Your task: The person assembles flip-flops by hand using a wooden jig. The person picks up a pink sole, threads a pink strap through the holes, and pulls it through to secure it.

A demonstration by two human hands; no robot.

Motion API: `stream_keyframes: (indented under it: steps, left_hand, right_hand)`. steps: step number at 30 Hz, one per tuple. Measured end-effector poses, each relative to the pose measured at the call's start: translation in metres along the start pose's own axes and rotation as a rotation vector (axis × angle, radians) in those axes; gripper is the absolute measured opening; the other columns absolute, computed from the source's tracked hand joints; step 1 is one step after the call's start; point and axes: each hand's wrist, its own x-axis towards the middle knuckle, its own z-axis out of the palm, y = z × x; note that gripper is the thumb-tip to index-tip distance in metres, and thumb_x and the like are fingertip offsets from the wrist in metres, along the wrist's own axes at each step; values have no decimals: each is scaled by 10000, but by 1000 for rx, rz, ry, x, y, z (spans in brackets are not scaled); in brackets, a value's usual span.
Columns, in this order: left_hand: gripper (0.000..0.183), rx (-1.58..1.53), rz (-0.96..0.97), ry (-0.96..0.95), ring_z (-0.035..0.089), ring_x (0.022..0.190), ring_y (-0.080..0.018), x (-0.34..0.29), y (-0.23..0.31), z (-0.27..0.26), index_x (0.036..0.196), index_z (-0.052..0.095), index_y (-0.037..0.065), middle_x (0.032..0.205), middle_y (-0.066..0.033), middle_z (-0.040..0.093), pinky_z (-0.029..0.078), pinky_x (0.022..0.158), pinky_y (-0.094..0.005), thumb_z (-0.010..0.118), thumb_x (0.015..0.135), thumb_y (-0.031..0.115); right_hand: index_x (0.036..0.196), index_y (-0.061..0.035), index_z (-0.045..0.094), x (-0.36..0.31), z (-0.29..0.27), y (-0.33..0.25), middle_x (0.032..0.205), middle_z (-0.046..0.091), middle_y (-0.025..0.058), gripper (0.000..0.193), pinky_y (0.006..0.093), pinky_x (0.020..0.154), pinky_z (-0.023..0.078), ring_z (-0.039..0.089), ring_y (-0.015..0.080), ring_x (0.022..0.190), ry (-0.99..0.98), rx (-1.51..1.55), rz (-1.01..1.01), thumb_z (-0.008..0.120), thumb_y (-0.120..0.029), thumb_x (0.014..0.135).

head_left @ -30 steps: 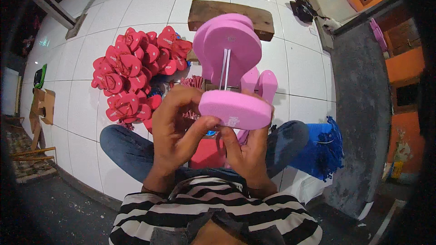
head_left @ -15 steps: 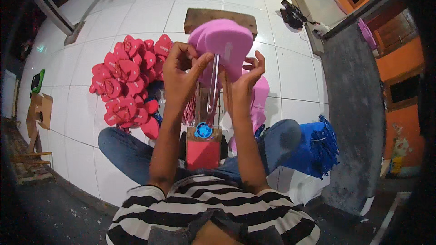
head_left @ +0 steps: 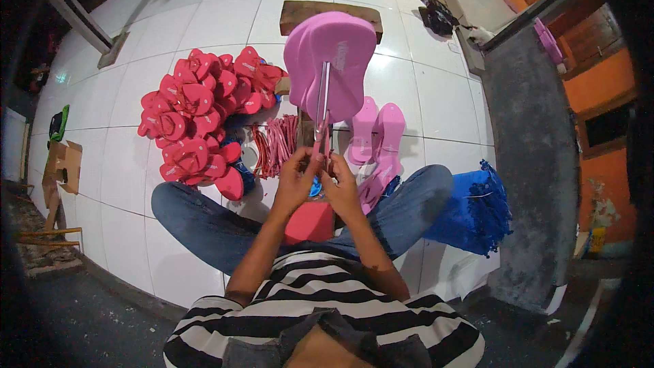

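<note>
Several stacked pink flip-flop soles [head_left: 340,61] stand up in front of me with a slim metal rod [head_left: 323,92] running across their face. Down at the rod's near end, my left hand [head_left: 296,180] pinches a pink sandal strap [head_left: 316,157]. Close beside it, my right hand [head_left: 342,191] has its fingers closed on the same strap. The fingertips partly hide how strap and rod meet. Below my hands, a blue round piece [head_left: 315,187] is mostly covered, and a red pad [head_left: 308,223] lies between my legs.
On the left is a heap of red flip-flops [head_left: 194,105]. A bundle of pink and red straps [head_left: 278,144] lies nearer the middle. More pink soles [head_left: 390,129] are on the tiles at right. Behind the stack sits a wooden block [head_left: 293,17]; a blue bundle [head_left: 470,211] rests by my right knee.
Both hands have come down from the pink soles toward me, to the rod's near end. They now grip a pink strap there. The soles stand slightly farther off.
</note>
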Motion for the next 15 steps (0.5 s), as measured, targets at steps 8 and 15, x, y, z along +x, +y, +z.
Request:
stream_keyframes:
  steps: [8, 15]
  left_hand:
    - [382, -283, -36, -79, 609, 853, -140, -17, 31, -58, 1234, 482, 20, 970, -104, 653, 487, 714, -270, 611, 887, 117]
    - [315, -315, 165, -150, 643, 854, -151, -9, 70, -38, 1121, 592, -9, 951, -132, 678, 498, 607, -215, 653, 851, 141]
  right_hand:
    - [1084, 8, 626, -22, -67, -36, 880, 640, 46, 234, 253, 683, 479, 588, 107, 781, 154, 67, 169, 595, -145, 909]
    - [1091, -29, 634, -3, -77, -104, 1029, 644, 119, 250, 387, 908, 437, 580, 285, 1042, 125, -832, -378, 608, -149, 873]
